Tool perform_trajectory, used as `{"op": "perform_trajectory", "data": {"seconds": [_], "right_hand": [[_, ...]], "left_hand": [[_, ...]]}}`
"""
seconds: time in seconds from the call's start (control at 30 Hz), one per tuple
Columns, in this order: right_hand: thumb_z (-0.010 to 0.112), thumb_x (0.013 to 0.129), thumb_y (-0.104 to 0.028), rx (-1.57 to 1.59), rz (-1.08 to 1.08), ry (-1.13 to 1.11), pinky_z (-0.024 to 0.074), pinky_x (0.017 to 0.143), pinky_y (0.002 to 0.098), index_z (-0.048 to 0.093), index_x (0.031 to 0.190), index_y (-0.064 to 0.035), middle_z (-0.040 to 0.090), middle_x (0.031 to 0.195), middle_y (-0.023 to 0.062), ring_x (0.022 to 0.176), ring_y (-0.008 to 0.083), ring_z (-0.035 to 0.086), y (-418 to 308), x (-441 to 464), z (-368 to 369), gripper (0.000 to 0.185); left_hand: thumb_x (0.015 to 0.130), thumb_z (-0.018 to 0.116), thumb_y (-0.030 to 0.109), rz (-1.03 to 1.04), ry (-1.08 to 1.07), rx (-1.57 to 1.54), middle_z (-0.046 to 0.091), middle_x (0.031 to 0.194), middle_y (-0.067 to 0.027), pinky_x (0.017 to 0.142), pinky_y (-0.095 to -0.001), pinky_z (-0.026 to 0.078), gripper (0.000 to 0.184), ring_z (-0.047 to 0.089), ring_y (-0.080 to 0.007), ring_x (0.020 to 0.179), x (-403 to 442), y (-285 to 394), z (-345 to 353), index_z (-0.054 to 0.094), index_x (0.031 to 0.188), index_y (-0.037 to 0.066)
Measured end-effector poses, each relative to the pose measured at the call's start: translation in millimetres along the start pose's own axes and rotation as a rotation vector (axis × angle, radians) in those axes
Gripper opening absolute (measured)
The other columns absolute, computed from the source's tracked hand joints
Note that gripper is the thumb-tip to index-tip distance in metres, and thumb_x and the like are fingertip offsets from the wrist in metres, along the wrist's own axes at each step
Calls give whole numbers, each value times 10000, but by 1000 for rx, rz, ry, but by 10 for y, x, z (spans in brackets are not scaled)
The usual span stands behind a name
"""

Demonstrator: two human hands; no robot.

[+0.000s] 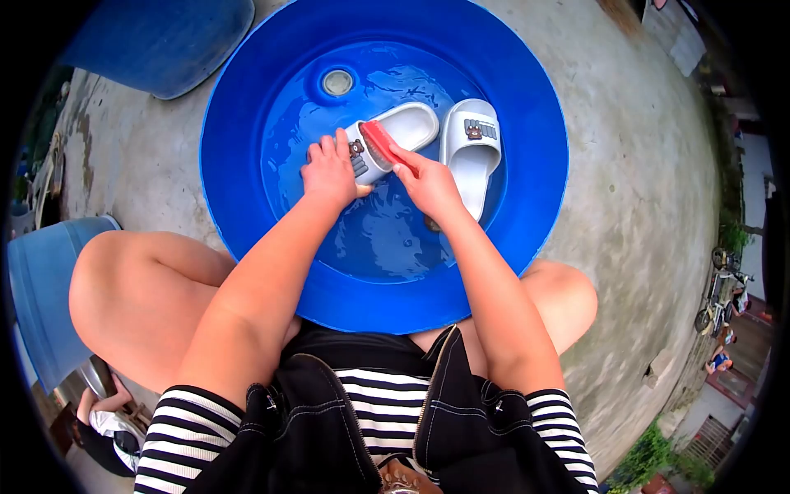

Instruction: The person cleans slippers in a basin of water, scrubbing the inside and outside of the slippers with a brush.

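In the head view, a large blue tub [234, 123] holds shallow water and two white slide sandals. My left hand [331, 171] grips the toe end of one white slide sandal [411, 123], which lies tilted with its strap toward me. A small bear figure and grey bars decorate that strap. My right hand [428, 183] is closed around a red scrub brush [381, 144], whose bristles are against the strap's edge. Just right of the brush rests the other white slide sandal [471, 152], its heel end partly hidden behind my right wrist.
A round grey drain plug [337, 82] sits in the tub floor. Another blue container [160, 41] stands at the upper left, and a lighter blue bucket [53, 288] is beside my left knee. Concrete ground [634, 206] surrounds the tub. Another person [115, 428] is at the lower left.
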State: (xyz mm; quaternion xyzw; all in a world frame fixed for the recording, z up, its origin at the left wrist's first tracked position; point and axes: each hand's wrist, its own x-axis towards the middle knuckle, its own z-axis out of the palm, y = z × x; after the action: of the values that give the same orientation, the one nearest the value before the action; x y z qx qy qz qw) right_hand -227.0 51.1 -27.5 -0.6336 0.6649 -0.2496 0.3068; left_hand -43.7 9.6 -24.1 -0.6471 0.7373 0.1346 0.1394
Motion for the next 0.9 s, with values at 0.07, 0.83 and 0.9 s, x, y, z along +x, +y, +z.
{"op": "perform_trajectory", "data": {"seconds": [0.07, 0.83, 0.9], "right_hand": [[636, 1011, -333, 409, 122, -40, 537, 670, 352, 611, 1405, -237, 660, 826, 88, 729, 203, 655, -37, 56, -122, 407], [358, 1111, -436, 2159, 365, 305, 375, 502, 269, 468, 940, -92, 447, 718, 16, 574, 125, 414, -40, 252, -972, 399], [372, 1106, -449, 2109, 353, 393, 379, 509, 270, 463, 920, -81, 446, 731, 17, 582, 129, 420, -27, 248, -950, 422]], "left_hand": [[623, 871, 666, 5, -9, -112, 405, 1425, -162, 962, -513, 548, 1361, 430, -368, 1326, -29, -23, -49, 165, 1594, 24], [760, 571, -145, 737, 527, -981, 539, 1233, -173, 997, -443, 454, 435, 517, -395, 1155, -1222, 1237, -629, 598, 1164, 14], [750, 567, -147, 780, 421, -994, 542, 1242, -174, 1006, -448, 450, 444, 511, -399, 1169, -1322, 1227, -591, 609, 1166, 2]]}}
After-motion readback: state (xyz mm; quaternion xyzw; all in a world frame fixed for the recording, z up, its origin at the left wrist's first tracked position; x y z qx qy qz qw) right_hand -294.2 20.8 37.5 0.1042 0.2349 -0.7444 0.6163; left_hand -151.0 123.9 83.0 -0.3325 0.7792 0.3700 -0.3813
